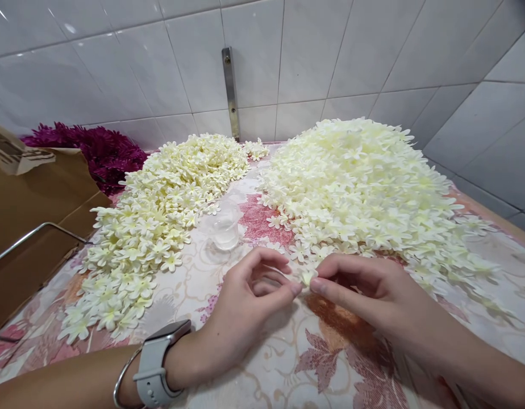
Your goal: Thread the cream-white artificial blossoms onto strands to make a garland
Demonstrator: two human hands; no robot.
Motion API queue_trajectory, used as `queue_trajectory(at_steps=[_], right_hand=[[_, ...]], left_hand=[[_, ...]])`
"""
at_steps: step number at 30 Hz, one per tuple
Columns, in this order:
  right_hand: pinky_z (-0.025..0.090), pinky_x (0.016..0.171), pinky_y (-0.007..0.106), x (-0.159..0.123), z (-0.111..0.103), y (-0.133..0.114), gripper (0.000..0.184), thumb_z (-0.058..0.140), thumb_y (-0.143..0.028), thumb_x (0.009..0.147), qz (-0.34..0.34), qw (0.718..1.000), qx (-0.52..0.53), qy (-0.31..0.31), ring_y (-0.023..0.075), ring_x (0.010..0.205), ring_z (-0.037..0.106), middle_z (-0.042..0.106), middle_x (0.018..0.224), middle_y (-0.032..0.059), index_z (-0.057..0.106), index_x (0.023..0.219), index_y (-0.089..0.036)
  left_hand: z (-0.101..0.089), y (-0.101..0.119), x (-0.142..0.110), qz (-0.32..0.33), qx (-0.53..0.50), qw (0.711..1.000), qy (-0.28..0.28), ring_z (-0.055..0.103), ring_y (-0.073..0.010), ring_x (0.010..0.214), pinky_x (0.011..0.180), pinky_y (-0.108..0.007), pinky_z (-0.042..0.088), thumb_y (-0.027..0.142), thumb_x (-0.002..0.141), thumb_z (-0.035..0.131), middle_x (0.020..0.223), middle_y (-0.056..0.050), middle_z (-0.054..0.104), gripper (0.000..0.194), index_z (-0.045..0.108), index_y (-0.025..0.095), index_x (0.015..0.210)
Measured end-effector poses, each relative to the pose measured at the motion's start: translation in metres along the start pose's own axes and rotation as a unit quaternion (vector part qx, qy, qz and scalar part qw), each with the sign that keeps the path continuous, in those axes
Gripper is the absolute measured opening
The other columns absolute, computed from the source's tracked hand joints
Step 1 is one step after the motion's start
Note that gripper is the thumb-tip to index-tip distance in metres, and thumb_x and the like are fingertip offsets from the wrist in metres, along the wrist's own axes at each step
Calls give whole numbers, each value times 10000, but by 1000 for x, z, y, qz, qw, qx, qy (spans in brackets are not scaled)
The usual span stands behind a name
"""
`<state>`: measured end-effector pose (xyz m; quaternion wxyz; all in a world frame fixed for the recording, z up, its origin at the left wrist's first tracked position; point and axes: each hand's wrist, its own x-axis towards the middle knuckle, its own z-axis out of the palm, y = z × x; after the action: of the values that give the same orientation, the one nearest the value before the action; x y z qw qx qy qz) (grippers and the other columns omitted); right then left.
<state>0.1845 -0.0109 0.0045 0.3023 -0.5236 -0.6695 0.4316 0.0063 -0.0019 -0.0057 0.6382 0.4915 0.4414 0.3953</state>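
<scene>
Between my two hands, low over the tablecloth, is a small pale yellow-white artificial flower (307, 276). The thumb and fingertip of my right hand (369, 284) pinch its right side. My left hand (256, 289) has its thumb and fingers closed together at the flower's left side; a watch and a bracelet are on that wrist. Just behind my left hand stands a small clear plastic cup (225, 232). A large heap of loose white flowers (356, 187) lies beyond my right hand. To the left spreads another heap of cream-coloured flowers (173, 193).
At the far left is a brown cardboard box (36, 193), with a bent metal rod (41, 227) in front of it. Dark magenta flowers (96, 150) are piled behind the box. A tiled wall (313, 51) with a metal bracket (230, 94) borders the patterned tablecloth (254, 363).
</scene>
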Motion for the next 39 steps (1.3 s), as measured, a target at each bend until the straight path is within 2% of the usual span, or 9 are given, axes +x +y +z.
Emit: queue_trajectory(at_steps=[2, 5, 10, 16, 24, 30, 34, 37, 39], right_hand=[[383, 526, 242, -1, 0, 0, 231, 547, -373, 818, -2, 999, 15, 28, 123, 597, 528, 582, 638, -9, 601, 678, -198], [375, 510, 230, -3, 1, -1, 223, 561, -363, 815, -1, 999, 47, 22, 112, 579, 518, 572, 624, -13, 596, 670, -197], [385, 510, 225, -4, 4, 0, 235, 589, -366, 804, 3, 996, 85, -16, 102, 557, 511, 563, 612, -14, 586, 645, -193], [324, 453, 217, -3, 4, 4, 295, 632, -414, 753, 11, 997, 70, 2, 92, 512, 439, 507, 555, -26, 535, 592, -187], [418, 579, 245, -3, 1, 0, 206, 511, -381, 853, -9, 1000, 9, -25, 131, 646, 560, 625, 707, -6, 629, 793, -223], [434, 566, 262, -2, 0, -2, 250, 468, -391, 875, -8, 1000, -9, -16, 156, 662, 571, 630, 707, 11, 612, 765, -218], [421, 545, 260, -2, -3, 0, 238, 480, -383, 864, -10, 999, -31, 22, 146, 623, 555, 611, 676, 2, 601, 741, -219], [368, 485, 258, -3, -2, 1, 208, 493, -345, 852, -20, 995, -76, 65, 126, 542, 505, 571, 614, -13, 579, 706, -224], [350, 469, 260, -4, 0, 1, 195, 498, -328, 845, -32, 992, -93, 73, 121, 507, 480, 555, 588, -18, 575, 697, -226]], left_hand=[[-1, 1, 0, 28, 41, 999, 11, 565, -73, 676, 610, -161, 436, 207, 704, 710, 757, 45, 616, 132, 604, 202, 782], [-1, 4, 0, 49, 93, 994, -31, 592, -102, 741, 668, -179, 457, 230, 729, 690, 799, 18, 661, 63, 672, 201, 781], [0, 7, -1, 26, 91, 994, -51, 616, -120, 741, 664, -182, 466, 230, 732, 685, 792, 5, 709, 64, 715, 199, 780], [-1, 10, -2, -2, 99, 992, -75, 608, -136, 743, 657, -201, 455, 220, 756, 652, 810, -14, 725, 109, 748, 206, 807], [-1, 10, 2, -20, 89, 996, -21, 555, -131, 680, 605, -216, 425, 254, 749, 647, 708, -14, 666, 108, 725, 178, 748], [1, 9, 0, -51, 45, 998, -17, 511, -105, 603, 551, -203, 398, 253, 733, 656, 639, 2, 614, 110, 693, 167, 674], [2, 8, 2, -64, 9, 998, 12, 485, -84, 580, 514, -185, 365, 235, 750, 638, 637, 8, 585, 106, 666, 153, 689], [3, 9, 4, -40, 29, 998, 41, 508, -82, 600, 533, -176, 384, 192, 707, 680, 650, 22, 587, 66, 631, 159, 676], [2, 9, 5, -26, 47, 998, 36, 548, -99, 648, 581, -185, 418, 174, 665, 716, 684, 19, 615, 90, 631, 165, 692]])
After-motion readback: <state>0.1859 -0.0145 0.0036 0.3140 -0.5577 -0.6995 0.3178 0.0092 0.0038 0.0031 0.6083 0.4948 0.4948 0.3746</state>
